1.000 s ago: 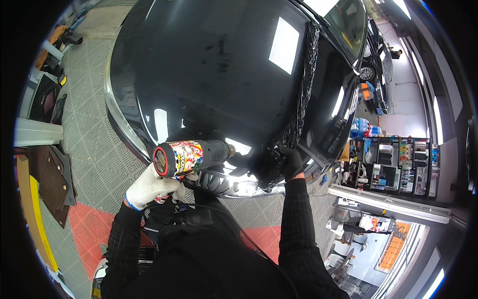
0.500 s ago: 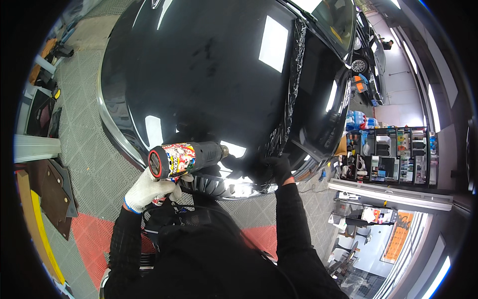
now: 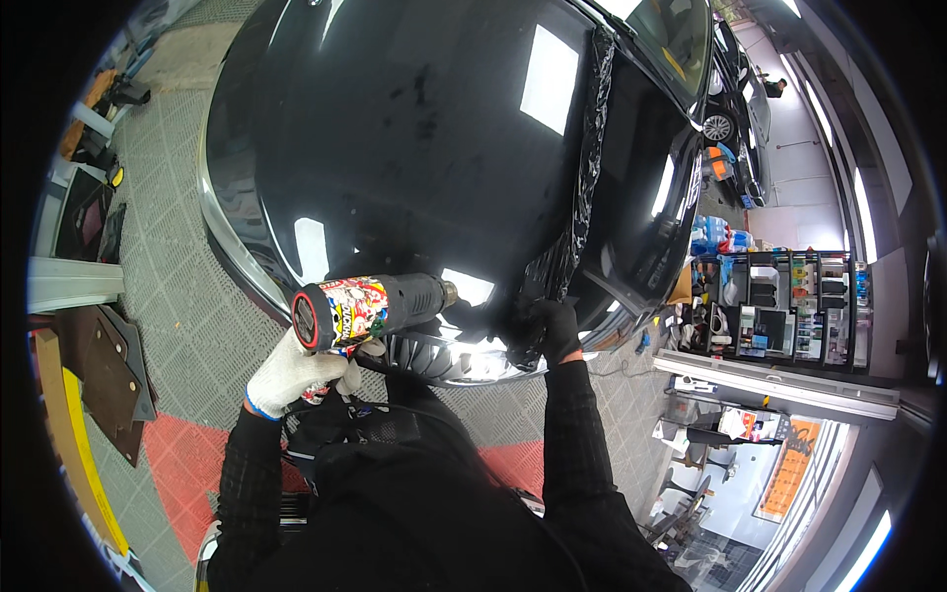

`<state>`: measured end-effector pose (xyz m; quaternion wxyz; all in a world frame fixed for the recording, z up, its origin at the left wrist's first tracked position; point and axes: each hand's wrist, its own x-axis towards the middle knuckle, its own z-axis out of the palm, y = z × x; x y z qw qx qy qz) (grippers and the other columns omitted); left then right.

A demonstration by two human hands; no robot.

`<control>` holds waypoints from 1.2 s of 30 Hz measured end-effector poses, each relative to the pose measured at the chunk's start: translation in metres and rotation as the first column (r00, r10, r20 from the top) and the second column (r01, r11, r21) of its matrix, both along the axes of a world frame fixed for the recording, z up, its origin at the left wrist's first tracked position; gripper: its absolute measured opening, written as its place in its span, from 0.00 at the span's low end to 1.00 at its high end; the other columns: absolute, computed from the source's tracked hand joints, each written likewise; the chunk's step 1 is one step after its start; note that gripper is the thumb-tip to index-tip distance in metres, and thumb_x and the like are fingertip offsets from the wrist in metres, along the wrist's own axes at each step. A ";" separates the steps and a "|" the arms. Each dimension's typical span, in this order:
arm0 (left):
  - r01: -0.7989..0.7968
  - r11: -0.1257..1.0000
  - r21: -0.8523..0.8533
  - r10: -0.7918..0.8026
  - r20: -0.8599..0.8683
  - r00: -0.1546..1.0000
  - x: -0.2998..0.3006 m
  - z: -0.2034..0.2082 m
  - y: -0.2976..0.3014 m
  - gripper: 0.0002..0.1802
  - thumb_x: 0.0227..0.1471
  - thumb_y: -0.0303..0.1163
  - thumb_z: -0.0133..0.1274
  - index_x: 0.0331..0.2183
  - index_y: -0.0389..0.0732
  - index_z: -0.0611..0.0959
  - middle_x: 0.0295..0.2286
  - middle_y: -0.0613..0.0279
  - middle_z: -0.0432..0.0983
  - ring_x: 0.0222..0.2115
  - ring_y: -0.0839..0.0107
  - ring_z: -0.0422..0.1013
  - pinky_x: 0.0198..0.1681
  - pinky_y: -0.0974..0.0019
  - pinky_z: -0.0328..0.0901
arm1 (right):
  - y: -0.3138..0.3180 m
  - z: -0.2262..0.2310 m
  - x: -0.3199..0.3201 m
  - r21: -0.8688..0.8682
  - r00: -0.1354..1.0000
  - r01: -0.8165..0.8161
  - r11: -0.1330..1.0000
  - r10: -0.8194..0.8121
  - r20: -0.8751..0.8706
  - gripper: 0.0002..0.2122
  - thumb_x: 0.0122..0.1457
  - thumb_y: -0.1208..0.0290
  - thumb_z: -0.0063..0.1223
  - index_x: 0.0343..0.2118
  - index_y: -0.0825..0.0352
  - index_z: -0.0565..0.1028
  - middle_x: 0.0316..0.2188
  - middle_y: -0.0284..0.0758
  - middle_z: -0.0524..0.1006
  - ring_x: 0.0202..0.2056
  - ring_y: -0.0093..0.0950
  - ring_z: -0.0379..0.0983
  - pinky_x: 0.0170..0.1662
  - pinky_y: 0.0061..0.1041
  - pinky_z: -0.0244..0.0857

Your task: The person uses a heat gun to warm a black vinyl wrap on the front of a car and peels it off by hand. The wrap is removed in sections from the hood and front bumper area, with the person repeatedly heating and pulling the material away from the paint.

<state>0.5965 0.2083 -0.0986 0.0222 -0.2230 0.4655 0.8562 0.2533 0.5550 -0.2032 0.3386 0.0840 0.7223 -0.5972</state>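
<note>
In a white knitted glove, my left hand (image 3: 301, 377) is wrapped round the handle of a heat gun (image 3: 370, 308). Its body is covered in bright stickers, and its metal nozzle points right, over the front of a glossy black car hood (image 3: 414, 168). My right hand (image 3: 554, 331), in a black glove, is closed on the lower end of a loose, crinkled strip of black film (image 3: 552, 264). That strip runs up the hood's right side toward the windshield. Dark glove against dark film hides the exact finger positions.
The car's grille (image 3: 434, 363) is just in front of me. Shelves of supplies (image 3: 779, 306) stand at the right, near another dark car (image 3: 735, 118). Brown mats (image 3: 99, 380) lean at the left. Grey and red grid tiles (image 3: 182, 483) cover the floor.
My right hand has shifted slightly, and the film now bunches down in front of it and below. The heat gun stays in nearly the same place. My view has shifted a little.
</note>
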 end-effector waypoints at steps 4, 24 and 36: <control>-0.002 0.999 -0.038 0.003 0.030 1.000 0.003 0.001 0.002 0.28 0.41 0.15 0.46 0.46 0.27 0.86 0.24 0.55 0.82 0.23 0.68 0.77 0.31 0.64 0.74 | -0.015 0.017 0.009 -0.149 0.999 0.008 0.989 0.000 0.052 0.07 0.54 0.78 0.55 0.33 0.73 0.82 0.27 0.37 0.81 0.27 0.29 0.79 0.32 0.27 0.74; 0.082 0.995 -0.062 -0.084 -0.022 0.996 0.019 -0.004 -0.015 0.28 0.41 0.19 0.48 0.47 0.26 0.86 0.27 0.54 0.84 0.22 0.68 0.77 0.29 0.64 0.73 | 0.064 -0.090 0.032 0.610 0.631 -0.316 0.727 0.641 -0.437 0.16 0.51 0.80 0.60 0.45 0.75 0.81 0.32 0.40 0.84 0.26 0.31 0.81 0.28 0.30 0.76; 0.194 0.975 -0.106 -0.189 0.058 0.980 0.039 -0.002 -0.017 0.27 0.44 0.18 0.50 0.49 0.29 0.85 0.29 0.55 0.85 0.25 0.71 0.78 0.30 0.66 0.74 | 0.016 0.000 0.054 0.108 0.985 -0.122 0.987 0.134 -0.113 0.12 0.55 0.72 0.57 0.35 0.78 0.83 0.27 0.42 0.84 0.25 0.32 0.81 0.29 0.28 0.75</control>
